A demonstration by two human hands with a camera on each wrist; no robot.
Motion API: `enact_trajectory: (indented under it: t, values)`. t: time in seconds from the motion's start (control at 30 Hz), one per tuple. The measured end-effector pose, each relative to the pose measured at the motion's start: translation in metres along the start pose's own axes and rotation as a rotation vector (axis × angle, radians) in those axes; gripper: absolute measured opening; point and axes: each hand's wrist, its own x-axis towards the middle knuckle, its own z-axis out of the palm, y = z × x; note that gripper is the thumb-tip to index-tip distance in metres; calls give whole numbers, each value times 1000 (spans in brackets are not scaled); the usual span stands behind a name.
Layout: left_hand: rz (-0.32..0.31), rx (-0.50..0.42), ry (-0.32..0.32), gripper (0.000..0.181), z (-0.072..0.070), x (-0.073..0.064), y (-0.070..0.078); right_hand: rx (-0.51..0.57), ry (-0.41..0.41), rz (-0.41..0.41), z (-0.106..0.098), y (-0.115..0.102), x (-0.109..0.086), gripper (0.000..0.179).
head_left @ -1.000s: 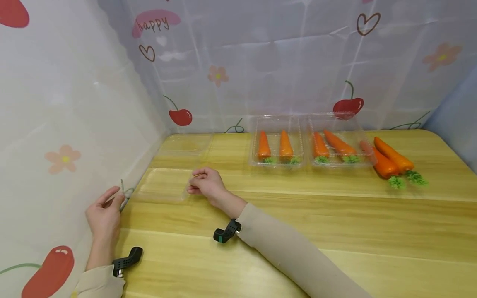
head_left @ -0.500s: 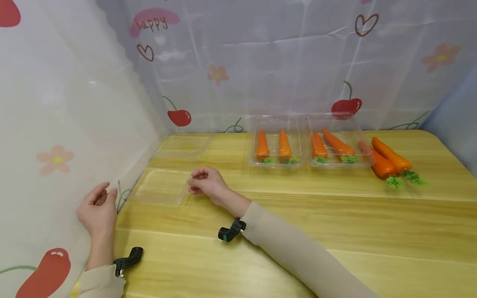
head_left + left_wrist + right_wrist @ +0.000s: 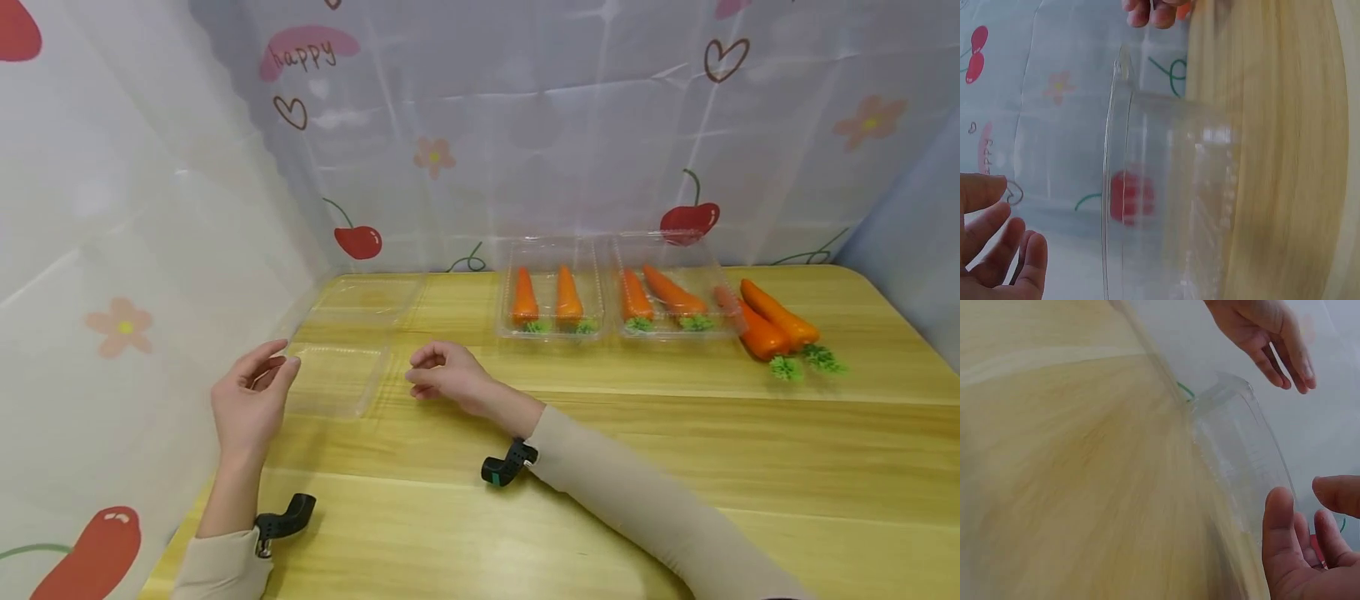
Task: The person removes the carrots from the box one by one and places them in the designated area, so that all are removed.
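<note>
A clear plastic clamshell box lies with its lid raised at the left end of the table. Beside its left edge hovers my left hand, fingers loosely bent and holding nothing; the left wrist view shows a gap between those fingers and the box wall. My right hand is just right of the box, fingers relaxed and nothing in them. In the right wrist view the right hand appears in front of the box, with the left hand beyond it.
Two more clear boxes stand at the back, one holding two carrots and the other, to its right, two carrots. Further right, two loose carrots with green tops lie on the wooden table. A printed curtain closes off the back and left.
My right hand has drawn back to the right, away from the box edge. My left hand first shifted left, then came back right and closer to the box. The carrots have not moved.
</note>
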Motion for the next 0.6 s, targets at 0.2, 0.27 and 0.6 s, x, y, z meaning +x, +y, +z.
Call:
enact_trajectory:
  t: [0.2, 0.27, 0.6]
  values:
    - [24, 0, -196, 37, 26, -8, 16, -103, -30, -2, -26, 6, -18, 21]
    - [19, -3, -246, 39, 32, -10, 21, -123, -47, 1, -34, 6, -25, 22]
    - [22, -90, -474, 38, 69, -20, 42, -155, -88, 44, -66, 3, -55, 21]
